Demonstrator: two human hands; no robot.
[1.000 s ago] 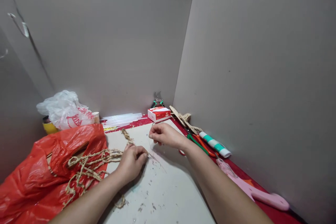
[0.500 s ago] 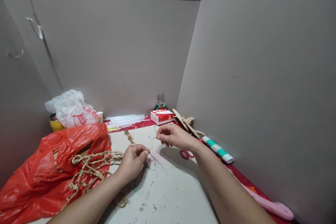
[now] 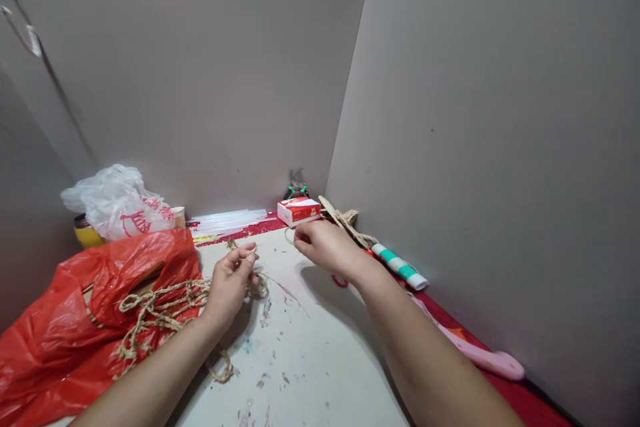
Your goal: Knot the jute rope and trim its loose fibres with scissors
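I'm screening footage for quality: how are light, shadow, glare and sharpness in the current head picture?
Head view throughout: muted light on the grey panels; a diffuse shadow under the right hand on the pale board; glossy highlights on the red bag; strands beside the left hand too fine to trace.

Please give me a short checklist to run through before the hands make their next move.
1. Left hand gripping braided straw cord: ok, thumb and fingers pinched together.
2. Right hand holding something: cannot tell, its curled fingers hide their grasp.
3. Cord clear of the red plastic bag: not ok, lengths lie across it.
4. White work surface clean: not ok, dark specks mark it.
5. Tissue box untouched by the right hand: cannot tell.
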